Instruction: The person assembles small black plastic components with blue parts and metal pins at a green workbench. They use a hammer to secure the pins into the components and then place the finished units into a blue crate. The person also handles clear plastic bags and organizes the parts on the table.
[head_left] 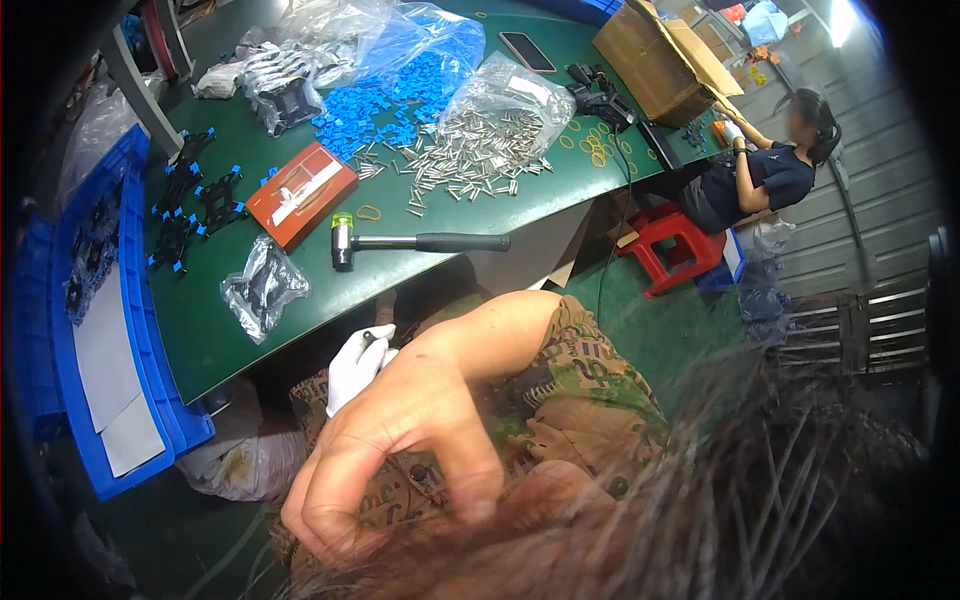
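The red box (315, 205) carries pale print and a picture, too small to read; a white label on the clear bag (490, 100) is equally illegible. Letter-like shapes run over the camouflage-patterned clothing (590, 360).

The left hand (352, 372), in a white fabric glove, is closed around a small dark piece (369, 338), just beside the table's near edge; most of the piece is hidden. The bare right hand (385, 450) is large and close to the camera, fingers bent and thumb apart from them; its tips run in by the blurred hair (640, 530), so I cannot tell whether it holds anything.

On the smooth green table (200, 340), a hammer (420, 242) with a metal head, yellow-green cap and dark ribbed grip lies near the box. Beyond are shiny metal pins (470, 160) in a loose heap, small blue pieces (370, 115) and thin yellow rubber bands (597, 150). X-shaped black brackets (220, 200) with blue ends lie left of the box; a bagged part (265, 290) in crinkled plastic lies nearer.

A blue plastic crate (140, 330) stands at left. At right, a co-worker (765, 180) sits by a red stool (675, 245), before a ribbed metal wall (890, 150).
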